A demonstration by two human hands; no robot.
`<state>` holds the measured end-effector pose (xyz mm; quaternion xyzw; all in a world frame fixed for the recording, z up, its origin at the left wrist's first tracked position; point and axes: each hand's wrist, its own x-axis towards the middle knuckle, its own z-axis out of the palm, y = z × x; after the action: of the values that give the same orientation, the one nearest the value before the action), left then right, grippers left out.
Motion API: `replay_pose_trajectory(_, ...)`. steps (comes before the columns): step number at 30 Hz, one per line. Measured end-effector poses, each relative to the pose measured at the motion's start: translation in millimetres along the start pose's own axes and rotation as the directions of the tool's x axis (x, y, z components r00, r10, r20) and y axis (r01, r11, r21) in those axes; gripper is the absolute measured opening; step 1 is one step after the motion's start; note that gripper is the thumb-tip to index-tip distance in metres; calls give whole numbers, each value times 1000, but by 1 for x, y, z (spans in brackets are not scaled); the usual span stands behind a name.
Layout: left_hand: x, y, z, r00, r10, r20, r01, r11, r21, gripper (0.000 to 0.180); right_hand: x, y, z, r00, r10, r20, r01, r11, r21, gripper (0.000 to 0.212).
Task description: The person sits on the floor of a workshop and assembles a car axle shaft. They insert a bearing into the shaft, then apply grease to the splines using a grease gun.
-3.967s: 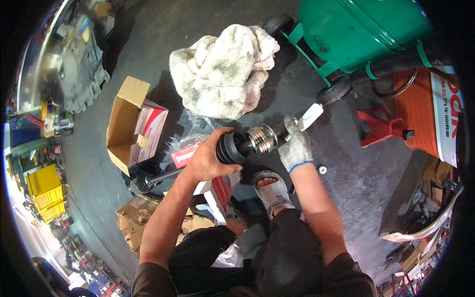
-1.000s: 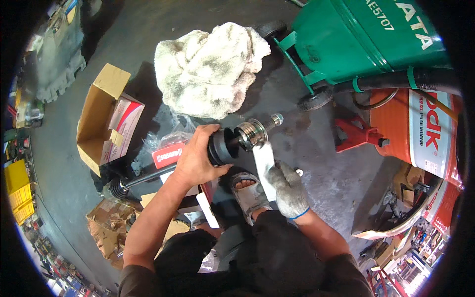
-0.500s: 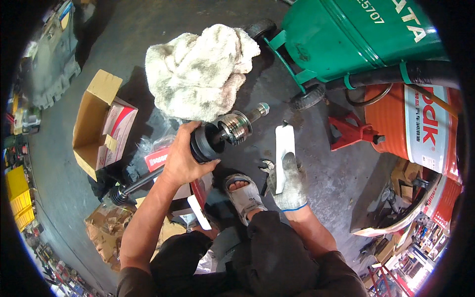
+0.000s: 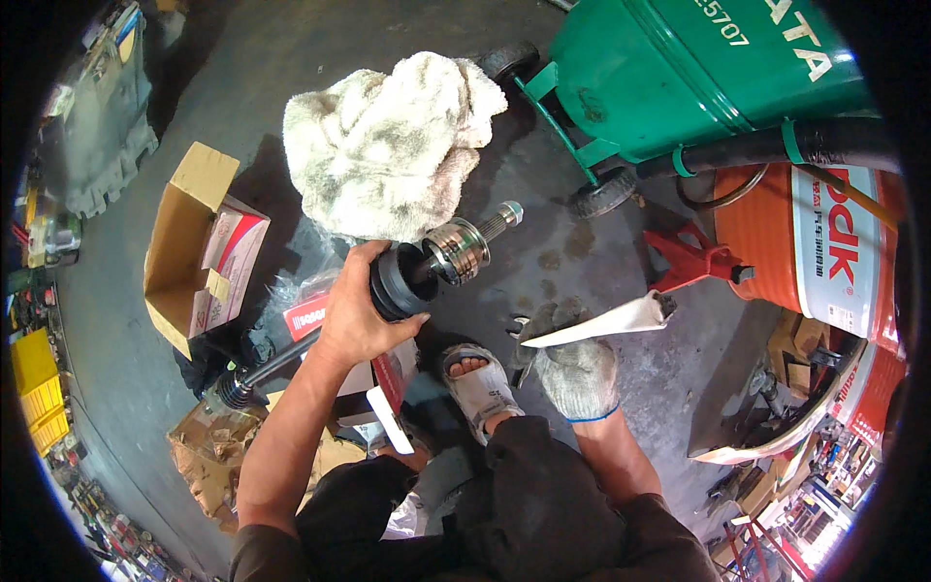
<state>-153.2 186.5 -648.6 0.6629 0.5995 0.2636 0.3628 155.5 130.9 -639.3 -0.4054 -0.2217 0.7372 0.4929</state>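
Note:
My bare left hand (image 4: 354, 315) is wrapped round the black rubber boot (image 4: 397, 281) of a CV axle. Beyond the boot's open mouth, the shiny metal joint (image 4: 458, 252) and its splined stub (image 4: 499, 221) point up and to the right. The axle's shaft (image 4: 281, 360) runs down-left behind my wrist to a second ribbed boot (image 4: 233, 388). My right hand (image 4: 579, 376), in a grey-white work glove, grips a flat white pouch (image 4: 606, 323) lying sideways, its dark-smeared end to the right. Its fingertips are partly hidden by the pouch.
A white towel (image 4: 393, 145) lies ahead, with an opened cardboard box (image 4: 184, 252) to its left. A wheeled green tank (image 4: 669, 87), a red jack stand (image 4: 693, 257) and an orange-red drum (image 4: 761, 233) stand at right. A metal tool end (image 4: 521, 328) shows beside the glove.
My right hand has turned the white pouch from upright to sideways, swinging its dark end over to the right. My left hand and the axle have barely moved.

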Motion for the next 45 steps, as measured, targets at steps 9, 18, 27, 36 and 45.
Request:
replay_pose_trajectory(9, -1, -3, 4, 1000, 11, 25, -10, 999, -42, 104, 1, -11, 9, 963, 150, -226, -166, 985, -55, 45)
replay_pose_trajectory(18, -2, 0, 3, 998, 66, 14, -66, 998, 10, 102, 22, -14, 35, 967, 245, 69, -251, 962, 104, 62)
replay_pose_trajectory(27, -1, -1, 5, 1000, 9, 25, -8, 1000, -2, 104, 34, 7, 32, 979, 185, -86, -171, 974, 150, 47)
replay_pose_trajectory(36, 0, -5, 7, 999, -6, 39, 5, 1000, 15, 105, 40, 31, 25, 944, 200, -264, -184, 979, 86, 17)
replay_pose_trajectory(45, 0, -4, 10, 999, 2, 40, -3, 999, 36, 104, 40, 32, 17, 927, 229, -299, -203, 972, 114, 13)
